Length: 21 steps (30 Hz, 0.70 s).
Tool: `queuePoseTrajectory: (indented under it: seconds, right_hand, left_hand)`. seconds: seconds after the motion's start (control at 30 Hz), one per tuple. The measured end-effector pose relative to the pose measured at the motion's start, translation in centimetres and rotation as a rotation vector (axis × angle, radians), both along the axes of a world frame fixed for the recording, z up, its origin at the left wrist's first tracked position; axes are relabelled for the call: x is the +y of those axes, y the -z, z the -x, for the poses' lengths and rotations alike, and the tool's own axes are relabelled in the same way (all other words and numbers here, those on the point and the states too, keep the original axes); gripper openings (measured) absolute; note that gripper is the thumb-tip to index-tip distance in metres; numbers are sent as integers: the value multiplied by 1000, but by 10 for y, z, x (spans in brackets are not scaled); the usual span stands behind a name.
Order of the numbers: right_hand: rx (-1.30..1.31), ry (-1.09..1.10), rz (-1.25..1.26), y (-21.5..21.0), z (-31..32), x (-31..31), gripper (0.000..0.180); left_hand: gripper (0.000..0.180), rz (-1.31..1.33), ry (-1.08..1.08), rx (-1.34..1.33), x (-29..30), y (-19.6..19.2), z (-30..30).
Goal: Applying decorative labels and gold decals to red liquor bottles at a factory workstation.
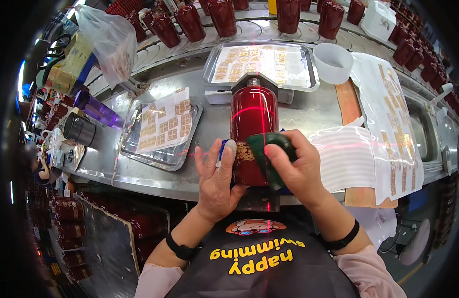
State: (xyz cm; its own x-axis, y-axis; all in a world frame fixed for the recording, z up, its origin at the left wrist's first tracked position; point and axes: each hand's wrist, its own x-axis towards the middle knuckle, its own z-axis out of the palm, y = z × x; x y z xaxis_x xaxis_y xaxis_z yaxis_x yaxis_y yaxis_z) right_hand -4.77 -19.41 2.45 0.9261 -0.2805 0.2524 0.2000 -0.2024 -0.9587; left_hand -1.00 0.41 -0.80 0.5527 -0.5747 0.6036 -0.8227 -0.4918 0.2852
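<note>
In front of me a glossy dark red bottle [254,116] lies with its neck pointing away, its far end in a dark angular holder [272,79]. A gold decal [245,152] sits on its near part. My right hand [299,166] grips a dark green, flexible-looking scraper [269,156], its edge against the bottle at the decal's right side. My left hand [217,181] is at the bottle's left side, fingers stretched out and apart, a pale cover on one fingertip. Its thumb reaches the bottle's near end. Red laser lines cross the bottle. Something blue shows partly beneath it.
Decal sheets lie on a left metal tray [182,154] and a far tray [309,64]. A white round bowl [333,63], a white sheet stack [343,156] and a long decal sheet [388,129] are at right. Red bottles [222,17] line the conveyor [259,30]. A purple bottle [97,109] stands left.
</note>
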Motion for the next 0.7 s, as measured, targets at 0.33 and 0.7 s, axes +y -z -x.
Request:
queuePoseTrajectory:
  seconds: [0.33, 0.7]
  right_hand:
    - [-118, 268, 195, 20, 6, -23, 19]
    - [-495, 88, 879, -13, -20, -40, 29]
  left_hand:
    - [85, 146, 20, 126, -1, 10, -2]
    - [93, 6, 11, 12, 6, -11, -8]
